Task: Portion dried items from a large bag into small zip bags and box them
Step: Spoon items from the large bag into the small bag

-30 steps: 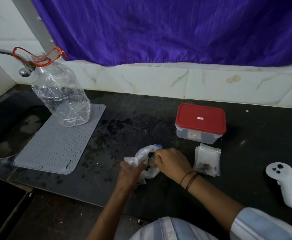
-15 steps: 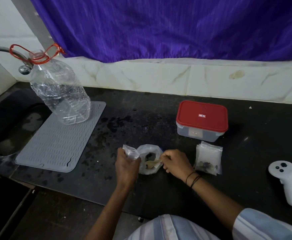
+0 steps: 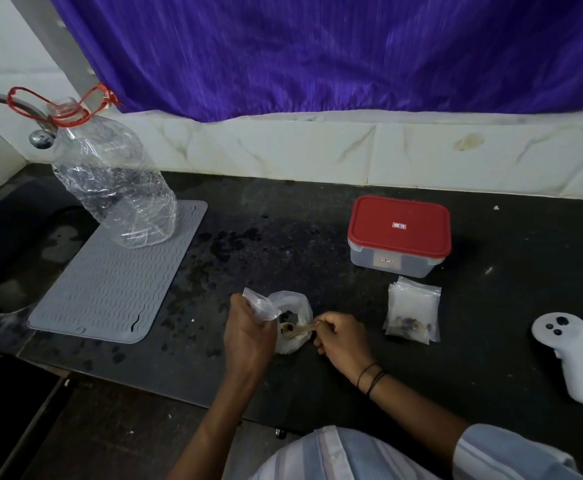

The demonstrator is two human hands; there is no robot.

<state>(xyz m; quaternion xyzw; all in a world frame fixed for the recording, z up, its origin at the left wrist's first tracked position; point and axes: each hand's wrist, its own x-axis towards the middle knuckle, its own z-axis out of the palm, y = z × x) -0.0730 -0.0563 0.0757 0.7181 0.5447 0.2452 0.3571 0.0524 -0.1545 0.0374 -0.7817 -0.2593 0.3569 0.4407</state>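
At the far left a tap (image 3: pixel 37 133) reaches over a dark sink (image 3: pixel 13 258). Just right of it a grey mat (image 3: pixel 110 289) lies on the black table (image 3: pixel 317 368), and a clear bottle (image 3: pixel 110 181) with a red handle stands on the mat's far end.

Near the middle of the table, toward the near edge, the left hand (image 3: pixel 248 334) is curled around a small zip bag (image 3: pixel 260 306), pinching it so that its mouth rises above the fingers. Touching that hand on its right sits the large bag (image 3: pixel 295 323), white and crumpled, its mouth open with dark dried items showing inside. The right hand (image 3: pixel 342 337) is just right of the large bag, fingers closed on the handle of a pale spoon (image 3: pixel 297 330). The spoon's bowl lies over the large bag's mouth, between the two hands, close to the zip bag, and carries something dark. The hands are a little apart, with the large bag and spoon between them. Dark bands circle the right wrist.

Further right, a stack of zip bags (image 3: pixel 413 313) lies flat, with dark items at its near end. Beyond it, farther from the person, stands a clear box (image 3: pixel 399 237) with its red lid on. At the far right a white controller (image 3: pixel 567 355) lies on the table, well apart from the hands. A purple curtain (image 3: pixel 317 46) hangs above the tiled wall behind.
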